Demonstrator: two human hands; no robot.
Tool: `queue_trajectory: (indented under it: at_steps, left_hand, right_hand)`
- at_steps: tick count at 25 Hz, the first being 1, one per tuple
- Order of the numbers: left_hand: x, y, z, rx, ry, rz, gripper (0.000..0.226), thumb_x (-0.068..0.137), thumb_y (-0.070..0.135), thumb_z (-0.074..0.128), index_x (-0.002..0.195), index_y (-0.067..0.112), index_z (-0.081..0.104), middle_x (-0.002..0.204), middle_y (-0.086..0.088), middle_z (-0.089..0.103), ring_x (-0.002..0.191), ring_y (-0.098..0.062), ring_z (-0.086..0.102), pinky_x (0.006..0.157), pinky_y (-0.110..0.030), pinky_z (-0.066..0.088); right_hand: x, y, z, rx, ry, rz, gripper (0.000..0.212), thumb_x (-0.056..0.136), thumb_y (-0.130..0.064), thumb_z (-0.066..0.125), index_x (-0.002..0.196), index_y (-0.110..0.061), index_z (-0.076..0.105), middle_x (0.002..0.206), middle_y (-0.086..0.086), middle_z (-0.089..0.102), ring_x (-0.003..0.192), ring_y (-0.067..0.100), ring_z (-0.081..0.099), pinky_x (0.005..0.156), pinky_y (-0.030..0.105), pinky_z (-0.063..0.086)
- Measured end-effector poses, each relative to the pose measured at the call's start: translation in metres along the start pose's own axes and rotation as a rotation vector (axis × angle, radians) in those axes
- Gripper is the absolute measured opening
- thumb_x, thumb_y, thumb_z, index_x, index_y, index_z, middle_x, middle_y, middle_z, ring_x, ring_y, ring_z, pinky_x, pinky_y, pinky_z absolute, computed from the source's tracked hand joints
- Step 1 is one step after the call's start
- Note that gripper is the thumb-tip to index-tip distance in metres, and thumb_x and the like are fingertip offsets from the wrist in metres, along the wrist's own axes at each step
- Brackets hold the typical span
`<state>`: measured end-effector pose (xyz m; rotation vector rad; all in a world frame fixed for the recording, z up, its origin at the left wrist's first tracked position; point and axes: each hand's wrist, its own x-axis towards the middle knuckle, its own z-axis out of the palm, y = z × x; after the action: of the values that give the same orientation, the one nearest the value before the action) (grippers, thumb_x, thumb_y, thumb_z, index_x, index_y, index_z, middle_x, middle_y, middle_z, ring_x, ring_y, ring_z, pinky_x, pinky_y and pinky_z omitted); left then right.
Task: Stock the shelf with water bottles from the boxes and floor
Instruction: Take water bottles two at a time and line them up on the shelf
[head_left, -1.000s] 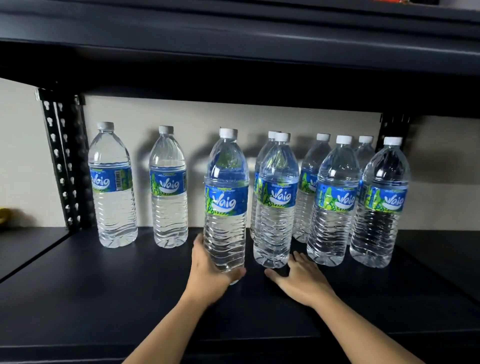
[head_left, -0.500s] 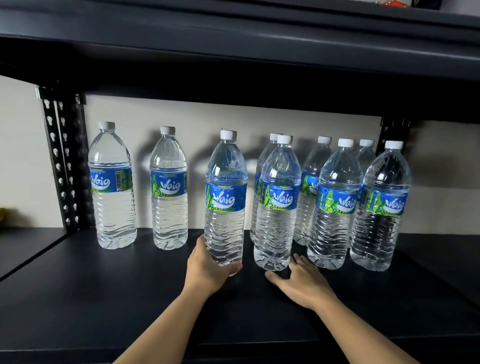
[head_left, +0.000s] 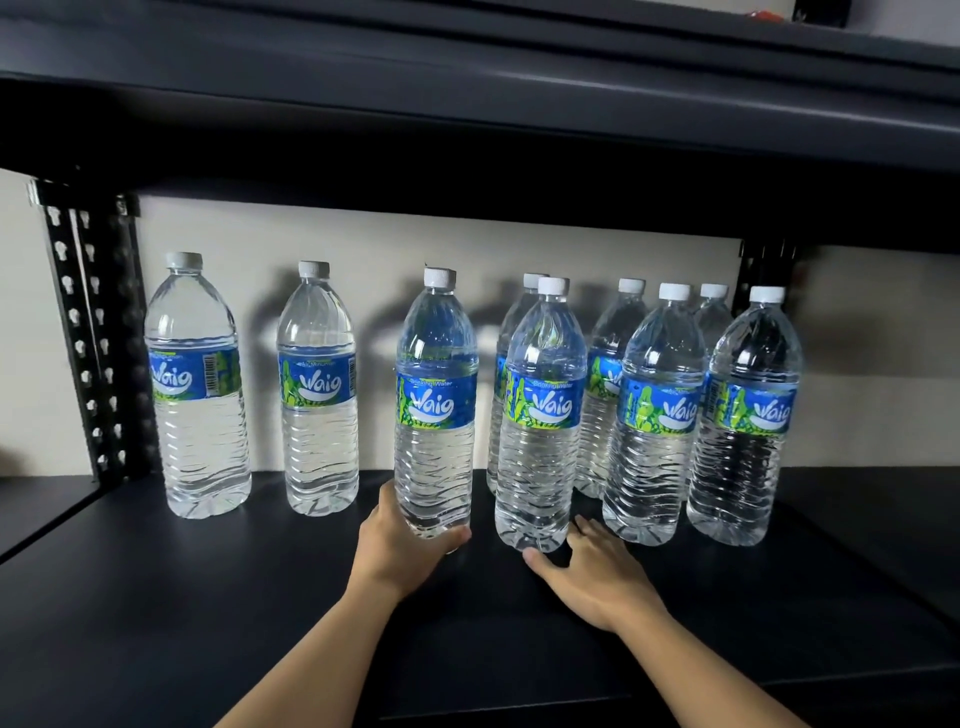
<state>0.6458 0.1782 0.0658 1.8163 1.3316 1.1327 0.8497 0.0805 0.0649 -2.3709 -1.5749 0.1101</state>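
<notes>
The far-left bottle and second bottle stand spaced along the back of the shelf. The left hand curls its fingers round the middle bottle at its base, probably to set it in line. The right hand, fingers spread, rests at the foot of the front bottle, likely steadying it.

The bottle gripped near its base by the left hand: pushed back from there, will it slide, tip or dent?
Probably heavy: the held bottle looks full to the shoulder. Tall and narrow, so it may tip if shoved higher; the left hand grips low, which likely favours sliding. Thin ribbed walls may flex.
</notes>
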Motion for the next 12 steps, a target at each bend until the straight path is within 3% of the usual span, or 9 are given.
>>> queue_trajectory:
  at_steps: [12]
  left_hand:
    - [-0.0008, -0.001, 0.0003, 0.038, 0.007, 0.007, 0.089, 0.057, 0.052, 0.086, 0.129, 0.022, 0.042, 0.123, 0.0, 0.062, 0.12, -0.023, 0.055, 0.096, -0.032, 0.045]
  right_hand:
    - [-0.0003, 0.0009, 0.0005, 0.026, 0.021, 0.008, 0.092, 0.087, -0.075, 0.036, 0.155, -0.015, 0.026, 0.164, 0.002, 0.015, 0.151, 0.018, 0.01, 0.12, 0.031, 0.009]
